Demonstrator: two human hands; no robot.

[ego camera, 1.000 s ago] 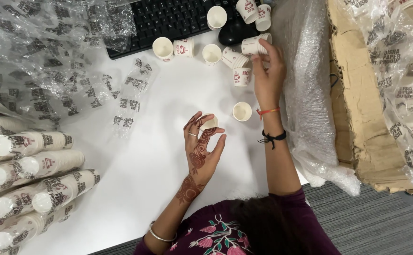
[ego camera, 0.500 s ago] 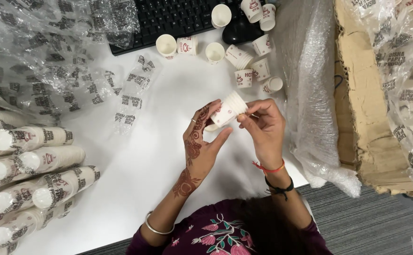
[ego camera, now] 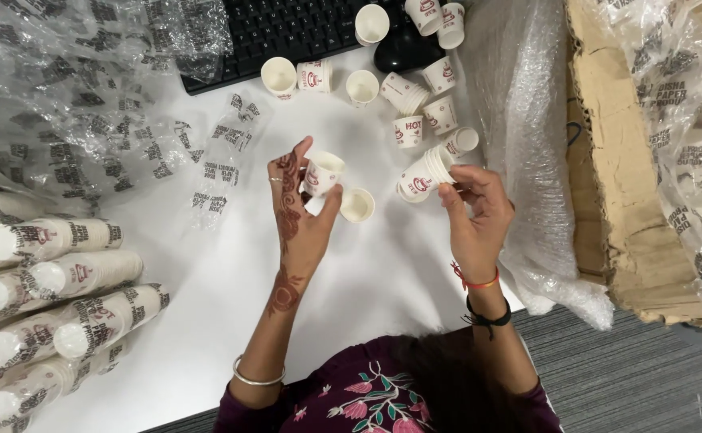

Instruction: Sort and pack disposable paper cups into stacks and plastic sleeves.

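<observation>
My left hand (ego camera: 296, 216), with dark patterns on its skin, holds one small white paper cup (ego camera: 322, 172) between thumb and fingers above the white table (ego camera: 206, 321). A second small cup (ego camera: 357, 205) stands on the table just right of that hand. My right hand (ego camera: 473, 210) grips a short nested stack of paper cups (ego camera: 426, 176), tilted on its side, pointing left.
Several loose paper cups (ego camera: 407, 92) lie scattered near a black keyboard (ego camera: 287, 28) and a black mouse (ego camera: 405, 50). Sleeves of stacked cups in printed plastic (ego camera: 46, 281) lie at the left. Empty plastic wrappers (ego camera: 70, 104) cover the upper left. A cardboard box (ego camera: 624, 176) holds more wrapped cups at the right.
My right hand came back from the loose cups to the middle. The hands then drew apart, the left keeping one cup and the right keeping the short stack.
</observation>
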